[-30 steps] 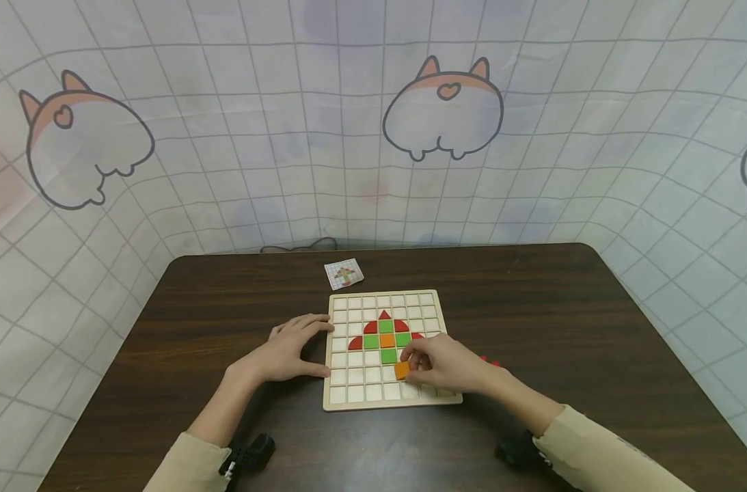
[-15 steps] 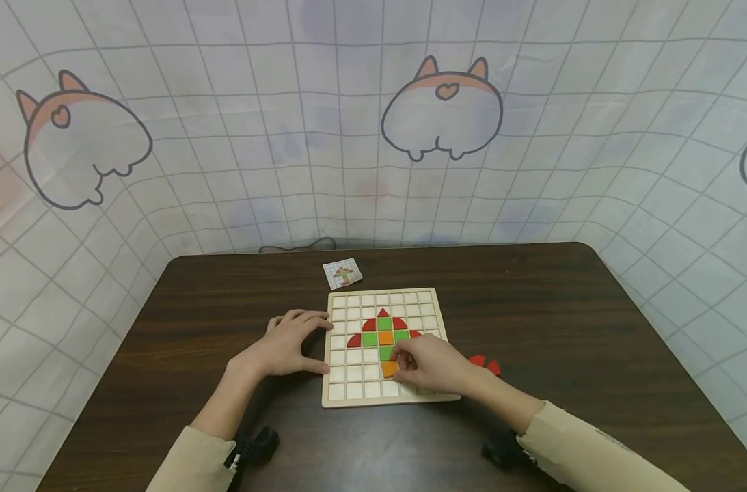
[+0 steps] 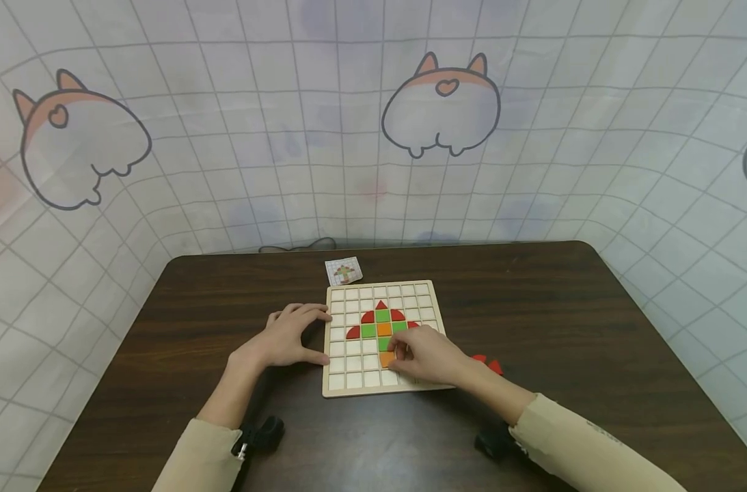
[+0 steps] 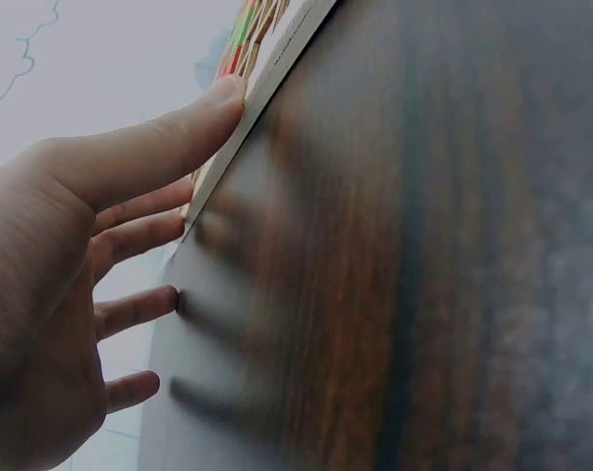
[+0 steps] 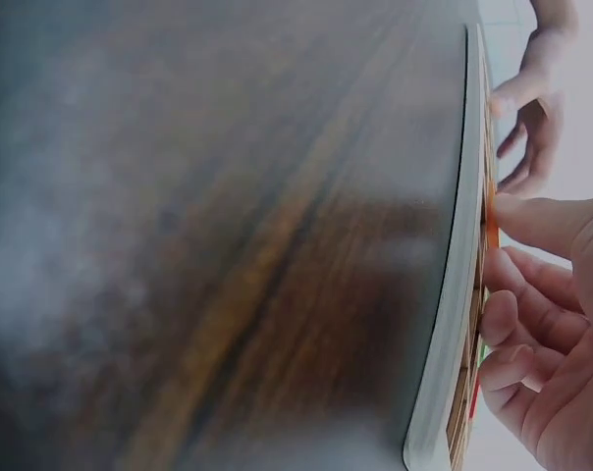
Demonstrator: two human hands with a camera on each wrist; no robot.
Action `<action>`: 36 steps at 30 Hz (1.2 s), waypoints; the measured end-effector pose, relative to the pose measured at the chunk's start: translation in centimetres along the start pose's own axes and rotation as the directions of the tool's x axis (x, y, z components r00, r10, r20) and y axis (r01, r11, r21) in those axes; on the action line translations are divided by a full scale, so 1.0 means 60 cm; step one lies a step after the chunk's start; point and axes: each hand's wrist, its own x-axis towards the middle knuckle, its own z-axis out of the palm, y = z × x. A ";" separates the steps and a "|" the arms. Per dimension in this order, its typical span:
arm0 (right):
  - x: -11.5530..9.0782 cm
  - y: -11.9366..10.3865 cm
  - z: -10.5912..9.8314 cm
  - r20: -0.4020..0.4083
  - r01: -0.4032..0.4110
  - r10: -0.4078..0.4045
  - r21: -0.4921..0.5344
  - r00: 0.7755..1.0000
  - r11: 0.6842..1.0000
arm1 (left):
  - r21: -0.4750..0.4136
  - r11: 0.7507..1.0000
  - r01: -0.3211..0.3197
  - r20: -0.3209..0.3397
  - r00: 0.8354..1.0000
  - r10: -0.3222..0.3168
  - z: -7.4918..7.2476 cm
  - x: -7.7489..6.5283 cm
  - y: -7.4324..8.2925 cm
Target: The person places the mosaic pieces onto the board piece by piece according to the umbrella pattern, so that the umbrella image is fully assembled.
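Observation:
In the head view, a pale wooden grid board (image 3: 346,394) lies on the table with a pattern of red, green and orange tiles set in it. My right hand (image 3: 427,354) is over its lower middle, thumb and index finger at an orange square tile (image 3: 386,359) just below a green square tile (image 3: 384,344). The right wrist view shows the thumb on this orange tile (image 5: 492,228), low against the board, other fingers curled. My left hand (image 3: 285,337) is spread along the board's left edge, thumb and fingertips touching it.
A small printed pattern card (image 3: 344,271) lies right behind the board's back left corner. Several loose red pieces (image 3: 495,367) lie right of the board, partly hidden by my right forearm. Dark wooden table (image 3: 508,294) surrounds the board, with a patterned cloth wall (image 3: 373,191) behind.
My right hand has carried the orange square tile left, into the cell below the green one. The board has shifted slightly away, towards the card. My left hand stays at its edge.

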 end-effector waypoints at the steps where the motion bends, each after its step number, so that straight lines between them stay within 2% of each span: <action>1: 0.001 0.001 0.000 -0.003 -0.001 0.001 0.001 1.000 1.000 | -0.004 1.000 0.007 0.002 1.000 -0.007 0.000 0.001 -0.001; 15: 0.011 0.012 -0.003 -0.022 0.001 0.000 0.050 1.000 0.999 | -0.034 0.999 0.032 0.009 0.999 -0.032 -0.005 0.012 -0.010; 21: 0.012 0.012 -0.002 -0.009 -0.012 0.013 0.061 1.000 0.998 | -0.058 0.997 0.055 0.032 0.998 -0.053 -0.006 0.007 -0.006; 28: 0.003 0.009 -0.004 -0.012 -0.032 0.033 0.064 0.999 0.997 | -0.087 0.996 0.038 0.042 0.999 -0.034 -0.005 0.001 -0.001; 32: -0.012 0.015 -0.016 -0.019 -0.044 0.046 0.094 0.999 0.995 | -0.097 0.995 0.034 0.052 0.998 -0.029 -0.002 -0.002 -0.002; 36: -0.033 0.032 -0.048 -0.065 -0.076 0.084 0.112 0.994 0.991 | -0.112 0.994 0.019 0.036 0.999 -0.015 -0.003 0.000 -0.004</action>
